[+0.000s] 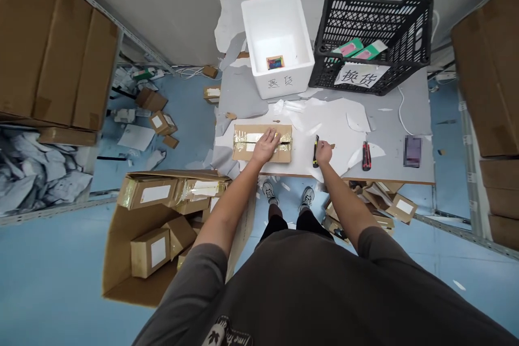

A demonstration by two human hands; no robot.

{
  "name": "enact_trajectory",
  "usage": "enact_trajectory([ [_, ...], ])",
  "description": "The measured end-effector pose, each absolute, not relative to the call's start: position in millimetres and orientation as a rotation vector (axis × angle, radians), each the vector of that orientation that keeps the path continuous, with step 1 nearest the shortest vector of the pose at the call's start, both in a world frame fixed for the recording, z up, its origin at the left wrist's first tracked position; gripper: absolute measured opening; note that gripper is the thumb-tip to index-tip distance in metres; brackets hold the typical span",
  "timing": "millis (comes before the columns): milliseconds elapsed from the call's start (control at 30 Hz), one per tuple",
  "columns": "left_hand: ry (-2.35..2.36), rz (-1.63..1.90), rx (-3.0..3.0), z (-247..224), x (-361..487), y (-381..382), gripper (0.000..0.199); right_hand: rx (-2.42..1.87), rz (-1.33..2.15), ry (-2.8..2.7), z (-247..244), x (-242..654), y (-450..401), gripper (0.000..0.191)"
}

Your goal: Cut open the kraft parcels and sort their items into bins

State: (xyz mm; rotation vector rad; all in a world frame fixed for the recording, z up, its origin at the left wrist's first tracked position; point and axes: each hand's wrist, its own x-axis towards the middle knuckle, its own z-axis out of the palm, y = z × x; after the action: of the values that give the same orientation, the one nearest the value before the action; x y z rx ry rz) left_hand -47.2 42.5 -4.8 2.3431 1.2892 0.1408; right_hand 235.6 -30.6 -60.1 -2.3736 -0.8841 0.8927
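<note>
A flat brown cardboard box with shiny tape and a dark slit along its top lies near the front edge of the worktable. Spread over its right part, my left hand presses on the cardboard with its fingers extended. To the right, my right hand is closed, its fingers at a yellow and black utility knife; how firmly they grip it is hard to see. A small brown scrap shows beside that hand. Further right lies a red and black utility knife.
At the table's back stand a white foam box and a black crate holding green packs. A phone lies at right. An open carton of small boxes is at lower left; shelves flank both sides.
</note>
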Motion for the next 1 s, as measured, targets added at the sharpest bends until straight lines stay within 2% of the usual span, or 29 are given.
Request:
enact_trajectory([
  [167,1.324,0.104,2.35,24,-35,51,0.048,-1.917,1.439,-0.993,-12,179,-46,0.061],
  [267,1.445,0.084,2.314,50,-30,73,0.047,-1.976,1.374,-1.199,8,159,-42,0.072],
  [400,1.771,0.21,2.113,66,-52,115,0.043,-2.129,1.247,-1.155,23,153,-12,0.066],
  [500,2.044,0.325,1.784,59,-91,128,0.036,-2.207,1.05,-1.211,27,130,15,0.058],
  [533,2.121,0.328,1.659,54,-105,125,0.036,-2.223,0.994,-1.278,27,117,22,0.061],
  [633,2.223,0.233,1.431,38,-135,96,0.044,-2.203,0.972,-1.506,23,69,34,0.091],
  [700,2.218,0.149,1.454,30,-143,68,0.057,-2.144,1.024,-1.62,20,46,36,0.112],
  [733,2.226,0.125,1.53,27,-145,54,0.06,-2.097,1.048,-1.663,18,41,37,0.117],
  [833,2.152,0.118,1.756,22,-144,22,0.057,-1.9,1.137,-1.687,21,52,40,0.107],
  [1000,1.598,0.211,2.104,23,-144,-3,0.035,-1.773,1.369,-1.301,29,113,35,0.063],
])
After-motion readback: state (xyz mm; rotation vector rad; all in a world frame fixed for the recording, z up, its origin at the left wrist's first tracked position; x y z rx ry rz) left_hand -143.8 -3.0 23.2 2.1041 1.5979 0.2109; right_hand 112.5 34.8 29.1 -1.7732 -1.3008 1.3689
